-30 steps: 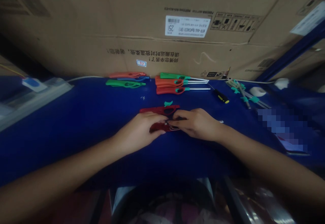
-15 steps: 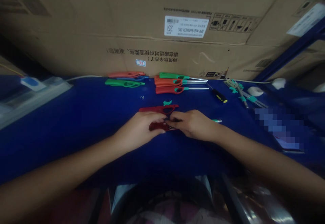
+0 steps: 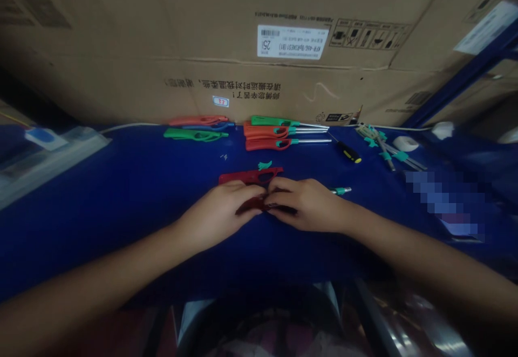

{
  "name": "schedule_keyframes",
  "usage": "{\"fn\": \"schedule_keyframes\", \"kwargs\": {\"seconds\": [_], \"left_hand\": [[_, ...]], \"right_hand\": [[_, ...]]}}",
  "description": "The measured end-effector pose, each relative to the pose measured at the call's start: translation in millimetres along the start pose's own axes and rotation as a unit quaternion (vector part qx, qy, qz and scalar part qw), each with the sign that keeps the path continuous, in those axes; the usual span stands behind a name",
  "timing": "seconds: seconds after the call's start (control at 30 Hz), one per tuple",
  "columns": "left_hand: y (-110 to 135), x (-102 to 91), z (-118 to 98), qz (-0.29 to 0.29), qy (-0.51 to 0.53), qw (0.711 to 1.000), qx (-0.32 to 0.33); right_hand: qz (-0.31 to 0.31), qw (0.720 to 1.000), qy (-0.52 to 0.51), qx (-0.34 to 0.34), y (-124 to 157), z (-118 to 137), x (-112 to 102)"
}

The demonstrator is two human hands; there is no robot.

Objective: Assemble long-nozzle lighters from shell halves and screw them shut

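Both my hands meet at the middle of the blue table [image 3: 121, 184]. My left hand [image 3: 220, 211] and my right hand [image 3: 305, 203] are closed on a dark red lighter shell half [image 3: 253, 204] that lies between their fingertips. A metal tube with a teal collar [image 3: 340, 190] sticks out to the right from under my right hand. Just beyond the hands lies a second red shell half [image 3: 246, 176], and a small teal trigger piece [image 3: 265, 165] lies behind it.
Assembled long lighters, red and green, lie in two groups [image 3: 198, 128] [image 3: 283, 130] by the cardboard boxes [image 3: 243, 49] at the back. A yellow-handled screwdriver [image 3: 347, 153] and loose metal tubes [image 3: 384, 149] lie to the right. A clear tray [image 3: 52, 149] stands at the left.
My hands have drawn a little closer together over the red shell half. The teal-collared tube end now shows at the right of my right hand.
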State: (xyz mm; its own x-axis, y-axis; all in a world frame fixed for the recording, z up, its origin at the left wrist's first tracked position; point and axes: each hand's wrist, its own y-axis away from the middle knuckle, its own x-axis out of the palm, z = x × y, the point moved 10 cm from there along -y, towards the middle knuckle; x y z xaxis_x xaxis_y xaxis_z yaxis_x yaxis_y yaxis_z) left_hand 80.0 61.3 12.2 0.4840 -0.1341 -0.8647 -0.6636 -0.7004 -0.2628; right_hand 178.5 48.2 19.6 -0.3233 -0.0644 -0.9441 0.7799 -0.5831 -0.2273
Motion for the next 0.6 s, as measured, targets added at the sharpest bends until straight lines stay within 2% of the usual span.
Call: {"fn": "schedule_keyframes", "kwargs": {"seconds": [0.23, 0.4, 0.6], "left_hand": [[-1, 2.9, -2, 0.017, -0.012, 1.000, -0.010], [-1, 3.6, -3, 0.022, -0.014, 1.000, -0.013], [0, 2.0, -4, 0.007, -0.007, 1.000, -0.013]], "right_hand": [[0.012, 0.998, 0.052, 0.033, 0, 3, 6], [0.002, 0.993, -0.037, 0.115, 0, -8, 12], [-0.002, 0.983, -0.106, 0.150, -1, -13, 14]]}}
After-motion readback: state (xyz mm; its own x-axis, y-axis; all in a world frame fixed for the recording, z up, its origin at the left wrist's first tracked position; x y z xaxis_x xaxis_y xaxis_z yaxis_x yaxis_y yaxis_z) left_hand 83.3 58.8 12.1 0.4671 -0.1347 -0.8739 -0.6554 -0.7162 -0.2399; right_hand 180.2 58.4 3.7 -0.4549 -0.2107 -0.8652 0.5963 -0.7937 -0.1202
